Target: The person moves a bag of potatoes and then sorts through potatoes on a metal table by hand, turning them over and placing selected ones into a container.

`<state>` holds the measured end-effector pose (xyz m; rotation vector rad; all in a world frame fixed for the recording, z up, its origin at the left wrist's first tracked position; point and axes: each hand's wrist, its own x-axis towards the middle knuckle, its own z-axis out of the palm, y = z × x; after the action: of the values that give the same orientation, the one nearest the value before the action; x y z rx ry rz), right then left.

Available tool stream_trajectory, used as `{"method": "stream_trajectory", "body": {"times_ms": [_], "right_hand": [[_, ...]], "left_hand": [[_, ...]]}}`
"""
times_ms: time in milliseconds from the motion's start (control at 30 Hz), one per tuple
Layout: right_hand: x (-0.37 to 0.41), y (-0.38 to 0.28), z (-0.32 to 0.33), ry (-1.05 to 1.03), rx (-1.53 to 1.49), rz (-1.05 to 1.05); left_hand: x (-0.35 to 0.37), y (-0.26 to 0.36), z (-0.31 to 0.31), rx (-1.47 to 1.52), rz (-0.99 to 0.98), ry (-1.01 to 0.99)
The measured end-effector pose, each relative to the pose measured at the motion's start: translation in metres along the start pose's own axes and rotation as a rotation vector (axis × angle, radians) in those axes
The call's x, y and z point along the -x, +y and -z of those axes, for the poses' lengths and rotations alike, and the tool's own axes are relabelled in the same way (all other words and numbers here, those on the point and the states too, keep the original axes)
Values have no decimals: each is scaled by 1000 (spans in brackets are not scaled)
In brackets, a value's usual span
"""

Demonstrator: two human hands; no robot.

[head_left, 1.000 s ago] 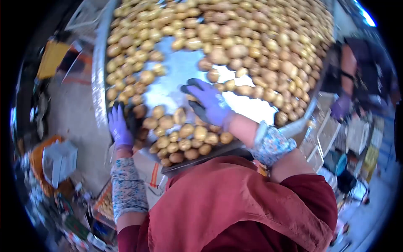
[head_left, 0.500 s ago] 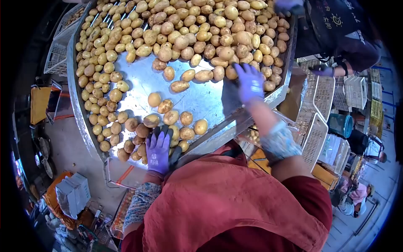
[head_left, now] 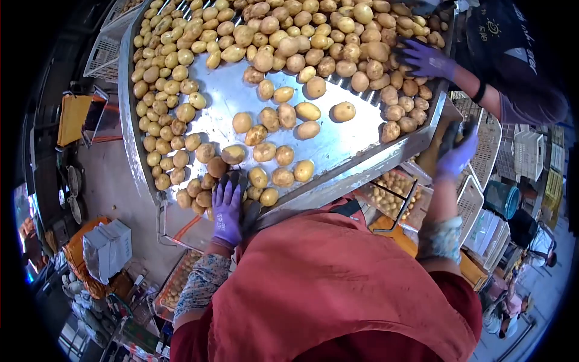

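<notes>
My left hand (head_left: 227, 208), in a purple glove with dark fingertips, lies with outstretched fingers against several potatoes (head_left: 233, 154) at the near left corner of the metal sorting table (head_left: 338, 142). It is open and grips none of them. Beyond the table's right rim, my right hand (head_left: 458, 155) hangs in the air near a cardboard box and crates. Its fingers look spread, and I see nothing in them. A loose group of potatoes (head_left: 286, 114) lies mid-table, with a dense heap (head_left: 325, 36) behind it.
A co-worker's purple-gloved hand (head_left: 427, 60) rests on the heap at the far right. Pale plastic crates (head_left: 485, 145) stand along the right side. Below the near rim is a box of small potatoes (head_left: 392, 192). A white box (head_left: 107, 247) sits on the floor at left.
My right hand has left the potatoes and swung right past the rim. Several potatoes have shifted toward mid-table, baring slats at right. My left hand has stayed put. The co-worker's hand now reaches onto the heap.
</notes>
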<state>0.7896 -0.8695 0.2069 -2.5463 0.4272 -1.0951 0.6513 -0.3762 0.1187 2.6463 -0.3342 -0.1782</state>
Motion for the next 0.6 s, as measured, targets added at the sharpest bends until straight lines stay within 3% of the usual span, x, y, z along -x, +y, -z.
{"method": "stream_trajectory", "body": {"times_ms": [100,133,167,200,233,267,300,333,400,467,533,600], "right_hand": [[-2,16,-12,11,230,67],[3,-18,-23,-294,-96,41],[30,-47,-38,-417,-90,98],[55,-51,-64,-467,-238,427],[74,-87,-78,-659,-64,503],[87,-119,-79,-895,-51,429],[110,-143,-69,-886,100,502],[148,-129,-80,-790,-1,568],[150,-128,-59,-1018,-271,596],[137,-132,-44,-989,-339,638],[133,-138,-46,-900,-434,641],[141,-181,-44,-1094,-400,751]], "left_hand": [[-28,40,5,-23,30,-7],[-47,58,14,27,26,-45],[-52,54,2,-46,-3,-82],[-53,49,-12,-119,-36,-115],[-54,44,-14,-99,-56,-114],[-50,37,-12,-123,-74,-134],[-40,27,-8,-147,-83,-157],[-27,15,-5,-170,-79,-185],[1,4,4,-126,22,-163],[11,15,17,-148,48,-183],[7,34,2,-1,-107,-42],[-14,52,-19,64,-243,-61]]}}
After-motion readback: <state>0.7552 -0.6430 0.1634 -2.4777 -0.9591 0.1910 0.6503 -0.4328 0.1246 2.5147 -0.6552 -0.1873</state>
